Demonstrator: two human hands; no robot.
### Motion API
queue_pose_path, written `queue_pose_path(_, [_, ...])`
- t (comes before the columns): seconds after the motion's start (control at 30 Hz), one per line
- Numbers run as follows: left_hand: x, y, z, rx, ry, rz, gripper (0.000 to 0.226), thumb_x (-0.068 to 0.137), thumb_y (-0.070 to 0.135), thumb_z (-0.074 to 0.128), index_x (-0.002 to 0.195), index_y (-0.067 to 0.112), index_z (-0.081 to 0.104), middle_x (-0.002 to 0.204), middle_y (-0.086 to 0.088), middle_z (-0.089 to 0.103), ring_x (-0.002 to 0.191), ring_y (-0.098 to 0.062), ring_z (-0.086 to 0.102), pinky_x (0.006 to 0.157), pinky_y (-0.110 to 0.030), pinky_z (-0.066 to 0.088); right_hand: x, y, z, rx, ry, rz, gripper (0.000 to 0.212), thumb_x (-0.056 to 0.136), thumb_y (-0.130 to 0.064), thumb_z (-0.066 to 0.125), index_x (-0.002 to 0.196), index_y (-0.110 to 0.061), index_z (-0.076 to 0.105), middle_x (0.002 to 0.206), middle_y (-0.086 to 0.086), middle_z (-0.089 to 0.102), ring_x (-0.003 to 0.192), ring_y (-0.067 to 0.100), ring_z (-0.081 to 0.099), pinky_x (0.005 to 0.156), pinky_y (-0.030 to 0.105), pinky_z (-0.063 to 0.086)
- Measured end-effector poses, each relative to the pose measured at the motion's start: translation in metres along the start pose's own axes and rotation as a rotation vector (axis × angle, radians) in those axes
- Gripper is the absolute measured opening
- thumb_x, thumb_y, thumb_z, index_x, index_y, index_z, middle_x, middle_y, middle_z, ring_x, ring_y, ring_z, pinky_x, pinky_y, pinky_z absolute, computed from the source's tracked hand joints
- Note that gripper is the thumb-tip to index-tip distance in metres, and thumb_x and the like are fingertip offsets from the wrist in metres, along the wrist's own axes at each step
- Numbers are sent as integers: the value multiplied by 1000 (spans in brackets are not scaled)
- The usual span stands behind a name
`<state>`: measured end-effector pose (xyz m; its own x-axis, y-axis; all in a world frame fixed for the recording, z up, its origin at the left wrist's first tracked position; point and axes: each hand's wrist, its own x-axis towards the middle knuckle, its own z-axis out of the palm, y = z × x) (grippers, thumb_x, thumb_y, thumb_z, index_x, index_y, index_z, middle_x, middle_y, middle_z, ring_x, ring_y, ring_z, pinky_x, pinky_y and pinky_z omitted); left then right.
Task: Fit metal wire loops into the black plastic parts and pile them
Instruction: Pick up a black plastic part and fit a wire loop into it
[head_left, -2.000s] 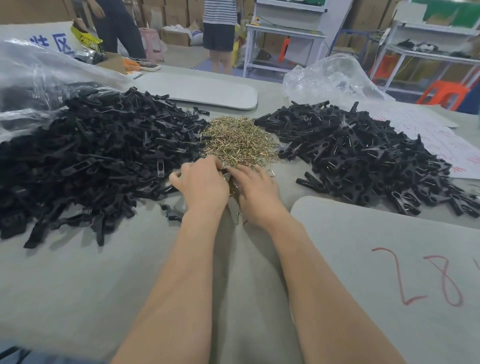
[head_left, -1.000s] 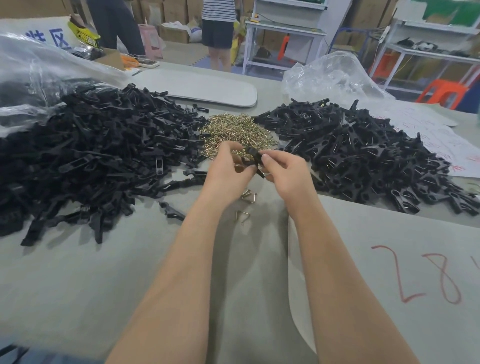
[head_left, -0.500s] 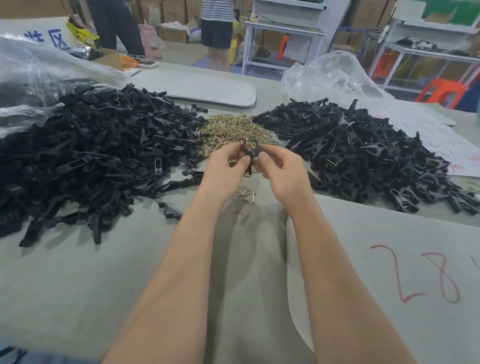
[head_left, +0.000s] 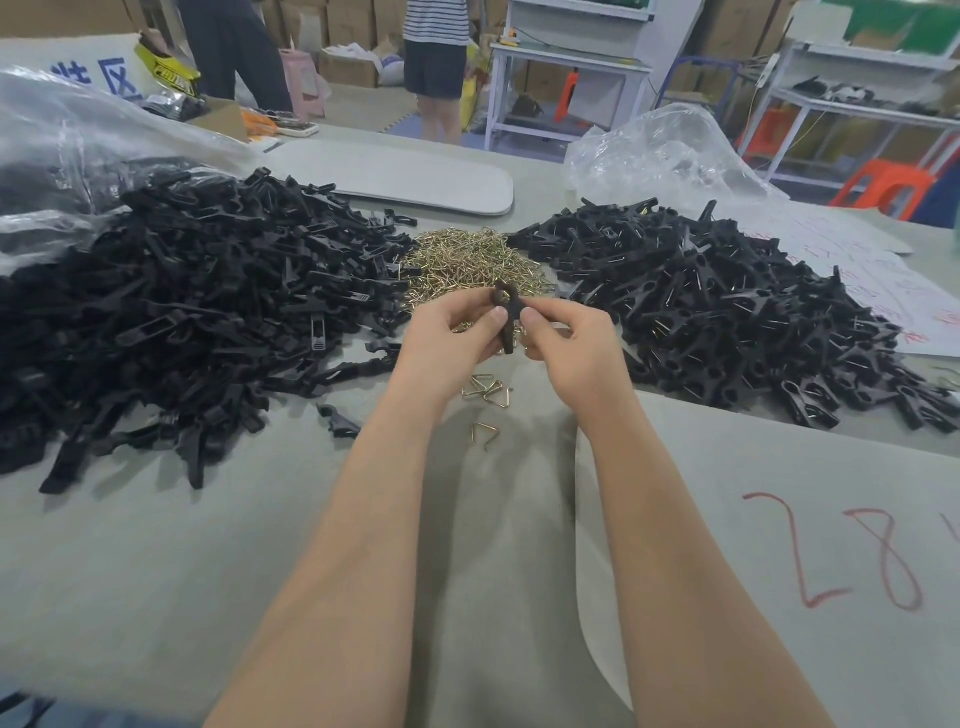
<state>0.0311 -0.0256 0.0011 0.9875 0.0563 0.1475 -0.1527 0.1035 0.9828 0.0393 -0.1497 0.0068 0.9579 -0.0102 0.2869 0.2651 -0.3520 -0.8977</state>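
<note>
**One part in both hands, loop going in**

At the left of the frame sprawls the heap of black plastic parts (head_left: 182, 312). In the middle, just below the mound of wire loops (head_left: 472, 260), my left hand (head_left: 452, 343) pinches one black part (head_left: 506, 319), held upright. My right hand (head_left: 571, 343) pinches its other side. I judge this is the fitting step, though I cannot tell if a loop is seated. Next comes a firm press, then a toss onto the right pile (head_left: 727, 312).

Stacked cardboard boxes (head_left: 348, 26) fill the back, with a white metal bench (head_left: 566, 57) and an orange stool (head_left: 888, 182).
</note>
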Motion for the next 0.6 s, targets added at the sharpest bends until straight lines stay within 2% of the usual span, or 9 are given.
queue_pose_path(0.07, [0,1,-1,-81,0,-34,20,93,4,56,94,22,66,89,1,69,81,-7,67,69,-14,52,-1,-1,-3,165,-11,69,18,94,-5,54,109,-3,64,84,4,63,66,8,57,66,19,53])
queue_pose_path(0.1, [0,2,-1,-130,-4,-45,19,93,4,56,95,20,66,84,3,71,79,-6,68,68,-14,52,-1,-1,-4,249,-20,98,16,94,-5,54,107,-3,62,85,5,64,66,8,57,64,17,51])
queue_pose_path(0.23, [1,3,-2,-241,-14,-115,15,92,7,58,106,12,62,76,4,66,73,-7,64,74,-20,54,0,-1,-6,482,-96,196,14,95,-6,53,104,0,62,81,8,63,69,13,55,64,18,49])
queue_pose_path(0.37, [0,7,-4,-326,-111,-162,8,92,6,56,95,10,63,66,5,67,68,-4,65,74,-16,54,1,-3,-4,637,-121,298,10,94,-6,54,88,-6,62,68,5,62,53,5,53,54,15,47])
queue_pose_path(0.43, [0,9,-3,-368,-60,-187,6,90,3,58,88,7,62,72,-2,68,69,-7,66,73,-15,55,2,-3,-2,632,-63,336,5,92,-9,58,93,-4,58,70,6,65,53,6,59,56,16,50])
queue_pose_path(0.5, [2,10,-6,-514,57,-212,5,89,1,59,85,3,61,75,-5,67,71,-10,66,71,-15,55,2,1,0,389,-23,301,24,89,-19,64,105,-2,55,82,7,68,64,10,64,65,22,55])
queue_pose_path(0.53, [3,11,-9,-640,129,-228,5,89,1,59,85,1,61,76,-7,67,72,-11,66,71,-16,56,1,3,2,146,-35,240,32,87,-26,67,108,-4,56,90,7,68,72,12,63,72,26,55])
queue_pose_path(0.6, [6,13,-18,-920,231,-257,5,89,0,58,87,-4,61,79,-11,67,75,-14,66,73,-20,57,-2,5,9,-321,-165,143,41,82,-36,71,112,-12,58,103,3,63,89,16,60,83,32,49])
